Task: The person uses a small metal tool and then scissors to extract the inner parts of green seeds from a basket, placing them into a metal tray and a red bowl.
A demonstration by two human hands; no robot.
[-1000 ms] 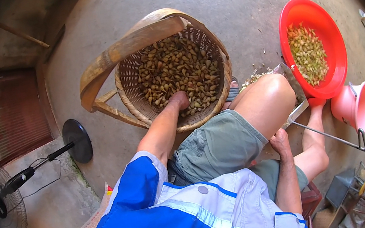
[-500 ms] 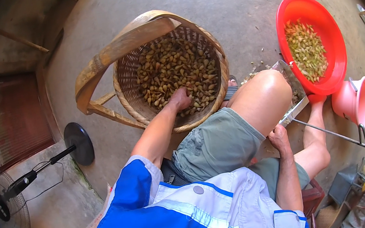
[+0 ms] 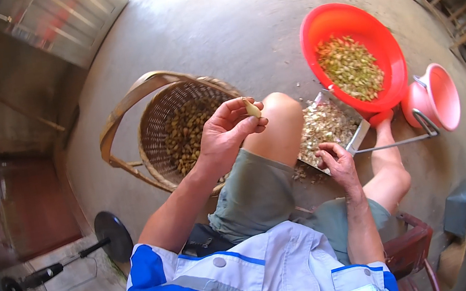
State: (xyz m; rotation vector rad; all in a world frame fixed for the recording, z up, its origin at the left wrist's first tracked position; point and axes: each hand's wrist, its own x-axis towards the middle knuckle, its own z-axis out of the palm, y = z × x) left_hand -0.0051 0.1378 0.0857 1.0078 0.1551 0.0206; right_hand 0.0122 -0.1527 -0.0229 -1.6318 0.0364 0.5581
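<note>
Up above the raised knee, the left hand [image 3: 229, 129] pinches a single pale pod [image 3: 251, 108] between thumb and fingertips, held over the near rim of the woven basket [image 3: 156, 127], which has a bent wooden handle and is partly filled with brown pods. The right hand [image 3: 338, 165] rests lower, fingers curled at the edge of a metal tray [image 3: 361, 135] heaped with pale husks; whether it grips anything cannot be told. Beyond the tray, a red plastic basin [image 3: 318, 26] holds greenish shelled pieces, and a pink pot [image 3: 443, 95] stands just beside it on the concrete floor [image 3: 238, 27].
</note>
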